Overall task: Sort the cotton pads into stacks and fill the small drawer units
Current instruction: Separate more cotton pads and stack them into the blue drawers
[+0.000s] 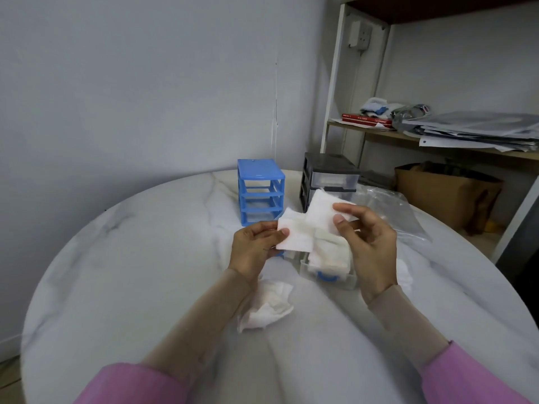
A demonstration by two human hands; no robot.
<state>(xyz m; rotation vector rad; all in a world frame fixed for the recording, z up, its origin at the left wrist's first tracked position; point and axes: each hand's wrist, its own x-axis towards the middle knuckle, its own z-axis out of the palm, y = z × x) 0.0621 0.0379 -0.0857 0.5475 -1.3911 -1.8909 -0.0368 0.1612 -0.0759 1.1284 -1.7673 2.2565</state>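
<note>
Left hand [253, 248] and right hand [368, 239] fingers each pinch soft, featherlight cotton pads [294, 239] at 12 o'clock; likely limp, best edge-held.

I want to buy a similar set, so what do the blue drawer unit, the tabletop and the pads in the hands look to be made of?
Blue drawer unit: looks like moulded plastic, uniform colour with a slight sheen on its top.
Tabletop: smooth pale surface with grey veins, so marble or a marble-look finish; which one is unclear.
Pads: soft white matte sheets, probably cotton or a similar non-woven fibre, pinched by the left hand and right hand.
</note>
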